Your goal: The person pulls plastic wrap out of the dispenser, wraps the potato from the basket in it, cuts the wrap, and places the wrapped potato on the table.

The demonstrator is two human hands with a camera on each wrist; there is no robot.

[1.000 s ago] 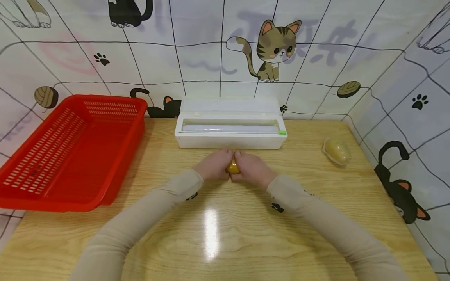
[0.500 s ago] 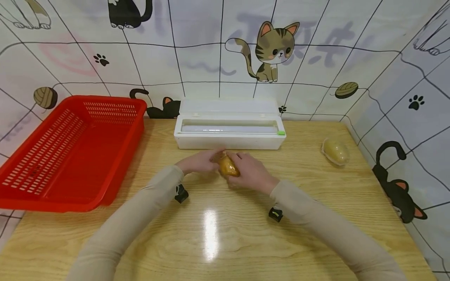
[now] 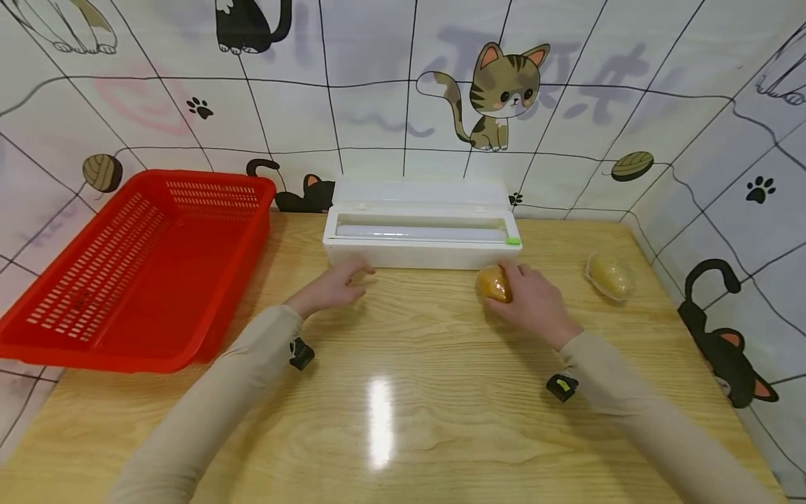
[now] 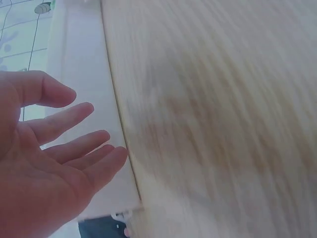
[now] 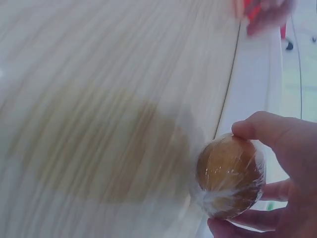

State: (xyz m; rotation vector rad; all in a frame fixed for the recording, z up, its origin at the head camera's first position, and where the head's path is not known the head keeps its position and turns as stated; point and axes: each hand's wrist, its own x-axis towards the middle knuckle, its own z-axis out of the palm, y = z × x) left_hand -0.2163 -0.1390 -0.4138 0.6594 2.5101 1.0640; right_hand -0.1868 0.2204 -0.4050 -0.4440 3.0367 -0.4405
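Note:
My right hand (image 3: 536,302) grips a round orange-brown fruit (image 3: 494,284) wrapped in clear film, in front of the right end of a white cling film dispenser (image 3: 422,255). In the right wrist view, wrinkled film shines on the wrapped fruit (image 5: 229,176), with the thumb at its top and fingers behind and below. My left hand (image 3: 332,288) holds nothing and hovers by the dispenser's front left corner. Its fingers (image 4: 101,171) are spread and slightly bent in the left wrist view. A roll of film (image 3: 422,232) lies inside the dispenser, whose lid is raised.
A film-wrapped yellow-green oval fruit (image 3: 610,276) lies at the right of the wooden table (image 3: 434,392). On the left stands a large red plastic basket (image 3: 170,280) with perforated sides. A cat-patterned sheet (image 3: 365,112) covers the wall behind and at the right.
Both hands were together around the wrapped fruit. The left hand has let go and moved left, while the right hand has carried the fruit to the right.

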